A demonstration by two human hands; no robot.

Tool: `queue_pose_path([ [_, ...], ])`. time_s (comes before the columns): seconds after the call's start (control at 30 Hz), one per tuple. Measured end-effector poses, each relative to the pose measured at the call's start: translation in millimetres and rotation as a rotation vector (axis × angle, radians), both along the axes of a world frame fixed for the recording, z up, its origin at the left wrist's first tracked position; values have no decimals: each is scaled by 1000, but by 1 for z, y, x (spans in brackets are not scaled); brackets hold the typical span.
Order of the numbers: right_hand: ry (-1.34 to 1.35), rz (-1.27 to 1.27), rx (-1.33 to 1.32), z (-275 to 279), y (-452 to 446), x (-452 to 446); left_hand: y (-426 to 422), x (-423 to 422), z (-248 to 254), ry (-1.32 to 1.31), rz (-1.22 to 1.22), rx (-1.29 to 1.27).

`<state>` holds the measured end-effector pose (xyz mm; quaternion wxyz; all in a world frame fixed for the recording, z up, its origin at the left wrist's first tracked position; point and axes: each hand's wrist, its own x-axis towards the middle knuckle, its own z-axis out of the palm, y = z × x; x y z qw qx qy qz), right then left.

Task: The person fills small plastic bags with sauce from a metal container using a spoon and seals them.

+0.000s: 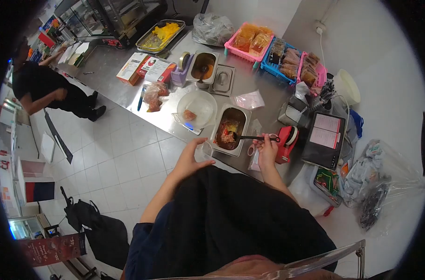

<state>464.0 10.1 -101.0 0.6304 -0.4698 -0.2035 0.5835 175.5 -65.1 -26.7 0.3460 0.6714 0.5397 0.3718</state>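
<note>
My right hand [267, 151] is closed round the dark handle of a ladle or serving spoon [253, 137]. The far end of that utensil rests in the food [228, 133], a reddish and yellow mix in a deep steel pan [240, 150] at the counter's front edge. Just left of the pan, my left hand [190, 161] curls round a small clear plastic cup [205, 150]. Beyond it stands a round white translucent tub [204, 99], with a clear bag holding a brownish-red portion [189, 115] on it.
A second steel pan [211, 59] with orange-brown sauce stands behind, beside a steel lid [223, 80]. Baskets of bagged food, including a pink one [246, 57], line the wall. A red tape dispenser [287, 144] sits right of my hand. Another person [51, 86] stands at far left.
</note>
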Motion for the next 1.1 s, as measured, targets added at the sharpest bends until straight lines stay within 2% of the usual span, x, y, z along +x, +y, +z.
queue_pose_path([
  [0.17,125,-40,13,9,5,4,14,-1,8,-50,68,29],
  [0.37,106,-11,199,86,29,9,53,12,18,-29,4,218],
  [0.5,-185,29,389,147,35,0,72,24,23,10,-1,304],
  [0.67,-540,110,494,191,35,-16,81,33,26,70,23,367],
  [0.93,-1021,311,597,231,33,-52,76,40,39,317,81,519],
  [1.07,-1398,258,875,248,21,-72,74,43,41,247,99,501],
  [1.1,-1406,241,966,250,20,-75,75,43,40,248,113,499],
])
